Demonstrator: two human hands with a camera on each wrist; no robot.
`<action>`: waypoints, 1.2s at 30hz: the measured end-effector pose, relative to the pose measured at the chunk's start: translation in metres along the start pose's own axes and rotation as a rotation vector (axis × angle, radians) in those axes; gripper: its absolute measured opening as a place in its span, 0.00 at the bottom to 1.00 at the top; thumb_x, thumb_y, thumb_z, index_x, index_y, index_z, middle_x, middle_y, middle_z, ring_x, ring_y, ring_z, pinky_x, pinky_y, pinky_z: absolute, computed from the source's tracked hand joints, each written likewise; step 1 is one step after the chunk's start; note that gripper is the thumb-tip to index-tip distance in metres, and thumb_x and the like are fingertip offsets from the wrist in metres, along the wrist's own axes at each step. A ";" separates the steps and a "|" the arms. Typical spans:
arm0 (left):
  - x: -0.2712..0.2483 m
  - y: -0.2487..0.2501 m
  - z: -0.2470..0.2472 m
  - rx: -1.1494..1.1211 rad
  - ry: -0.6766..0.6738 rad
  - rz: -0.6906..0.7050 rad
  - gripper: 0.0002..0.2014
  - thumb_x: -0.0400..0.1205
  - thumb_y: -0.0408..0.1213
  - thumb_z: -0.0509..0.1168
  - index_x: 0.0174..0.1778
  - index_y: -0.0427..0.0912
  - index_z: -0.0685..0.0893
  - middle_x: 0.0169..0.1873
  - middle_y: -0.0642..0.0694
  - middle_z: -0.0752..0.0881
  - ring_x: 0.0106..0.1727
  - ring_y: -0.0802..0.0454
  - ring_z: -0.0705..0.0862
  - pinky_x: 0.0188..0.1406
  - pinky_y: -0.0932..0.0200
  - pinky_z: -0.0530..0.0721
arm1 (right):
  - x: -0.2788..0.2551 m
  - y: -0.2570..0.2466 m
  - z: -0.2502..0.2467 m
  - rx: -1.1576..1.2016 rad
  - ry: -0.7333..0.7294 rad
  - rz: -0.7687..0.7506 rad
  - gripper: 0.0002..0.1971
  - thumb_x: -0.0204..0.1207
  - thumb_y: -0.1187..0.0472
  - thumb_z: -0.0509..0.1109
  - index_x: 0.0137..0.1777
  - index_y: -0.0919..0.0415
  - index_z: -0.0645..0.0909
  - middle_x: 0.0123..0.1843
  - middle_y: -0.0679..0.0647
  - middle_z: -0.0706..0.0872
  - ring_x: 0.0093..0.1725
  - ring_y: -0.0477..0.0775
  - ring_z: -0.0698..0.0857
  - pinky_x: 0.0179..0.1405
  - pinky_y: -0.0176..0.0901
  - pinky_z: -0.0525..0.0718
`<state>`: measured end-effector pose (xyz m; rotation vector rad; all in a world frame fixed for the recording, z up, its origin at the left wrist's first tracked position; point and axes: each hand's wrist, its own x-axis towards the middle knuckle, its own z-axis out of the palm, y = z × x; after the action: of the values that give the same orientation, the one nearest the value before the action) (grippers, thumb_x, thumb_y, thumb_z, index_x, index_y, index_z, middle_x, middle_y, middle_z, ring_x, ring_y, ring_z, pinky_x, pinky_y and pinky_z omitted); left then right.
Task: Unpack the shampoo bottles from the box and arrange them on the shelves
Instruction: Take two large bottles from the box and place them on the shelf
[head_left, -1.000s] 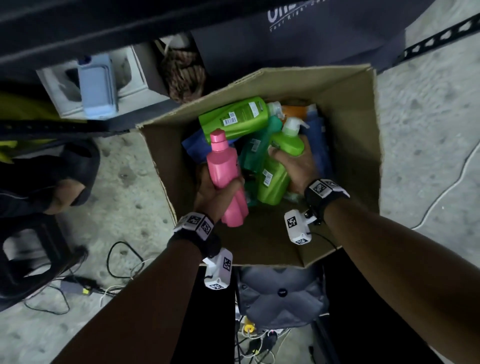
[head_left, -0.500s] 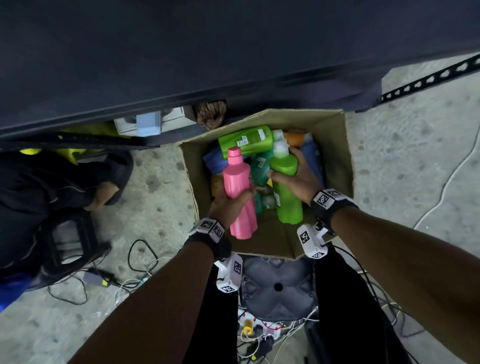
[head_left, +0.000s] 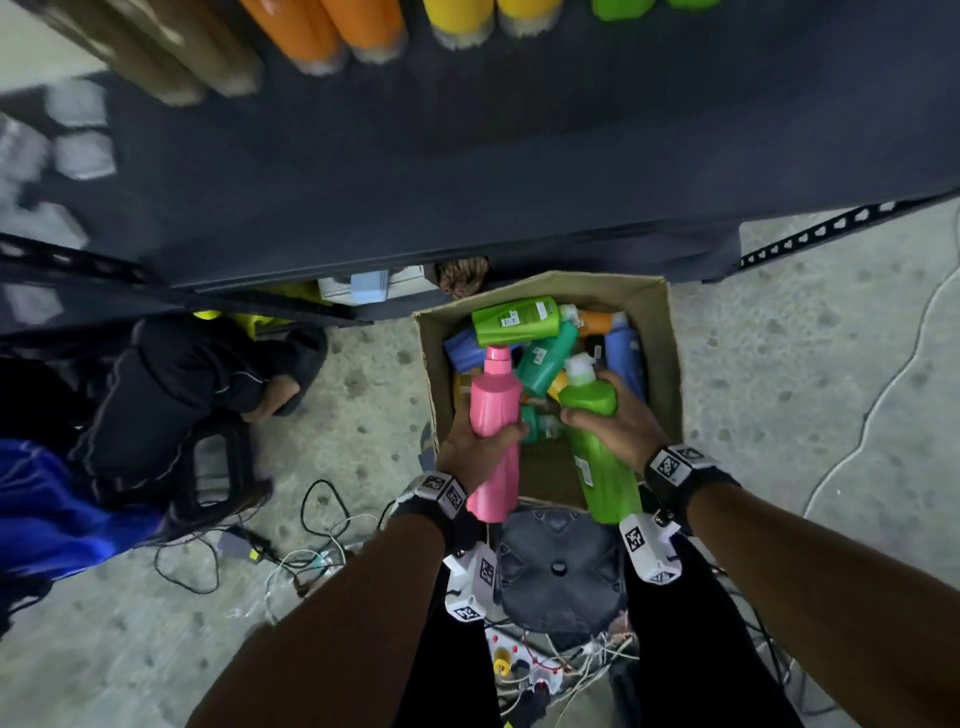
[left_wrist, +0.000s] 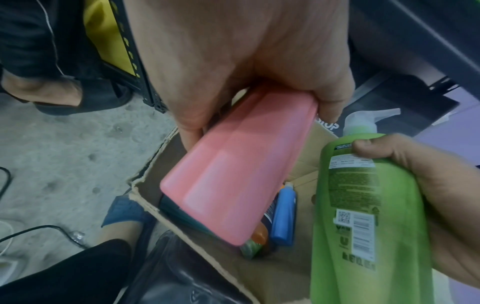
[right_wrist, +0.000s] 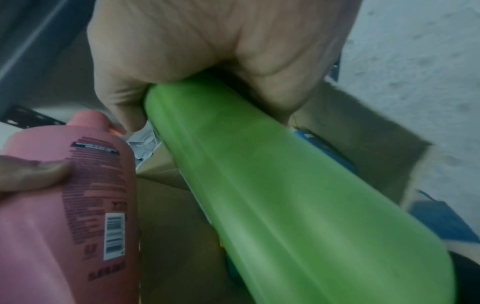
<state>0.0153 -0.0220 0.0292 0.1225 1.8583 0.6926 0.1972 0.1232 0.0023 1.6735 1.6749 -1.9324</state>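
My left hand (head_left: 480, 447) grips a pink shampoo bottle (head_left: 493, 431) around its middle, cap up, above the open cardboard box (head_left: 670, 364). The pink bottle (left_wrist: 239, 174) fills the left wrist view. My right hand (head_left: 610, 423) grips a green pump bottle (head_left: 597, 447) with a white pump top, beside the pink one; the green bottle (right_wrist: 285, 195) also fills the right wrist view. Several more bottles lie loose in the box: green (head_left: 514, 319), teal (head_left: 545, 358), blue (head_left: 621, 348), orange. Above, on the dark shelf (head_left: 467, 171), stand orange (head_left: 332, 26) and yellow bottles (head_left: 467, 21).
The box stands on a concrete floor against the dark shelf unit. A black stool (head_left: 558, 566) is between my legs, with a power strip and tangled cables (head_left: 311, 551) on the floor. Another person's foot in a black sandal (head_left: 280, 384) is at the left.
Both hands have lifted the pink and green bottles up out of the box and toward me. My view has risen, so the upper shelf with its bottles has come into sight.
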 end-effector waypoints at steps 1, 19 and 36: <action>-0.009 0.003 0.000 0.005 -0.009 0.008 0.38 0.63 0.59 0.79 0.70 0.56 0.78 0.53 0.54 0.88 0.56 0.48 0.88 0.57 0.50 0.86 | -0.010 -0.003 -0.002 -0.001 0.005 0.003 0.29 0.55 0.36 0.83 0.57 0.26 0.78 0.49 0.29 0.90 0.48 0.30 0.88 0.46 0.33 0.79; -0.169 0.060 -0.037 -0.066 0.012 0.105 0.32 0.79 0.45 0.78 0.77 0.55 0.73 0.58 0.50 0.88 0.55 0.54 0.88 0.47 0.61 0.86 | -0.160 -0.109 -0.010 0.080 0.129 -0.153 0.31 0.59 0.36 0.84 0.61 0.24 0.75 0.54 0.29 0.88 0.54 0.35 0.88 0.58 0.42 0.84; -0.249 0.160 -0.110 -0.188 0.196 0.450 0.31 0.70 0.58 0.79 0.69 0.70 0.76 0.57 0.56 0.89 0.57 0.55 0.88 0.56 0.54 0.86 | -0.236 -0.272 -0.017 0.034 0.148 -0.603 0.25 0.63 0.29 0.79 0.59 0.24 0.75 0.48 0.28 0.90 0.45 0.30 0.88 0.39 0.21 0.79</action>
<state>-0.0211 -0.0336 0.3430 0.3686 1.9585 1.2226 0.1250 0.1152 0.3554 1.4614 2.4373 -2.1033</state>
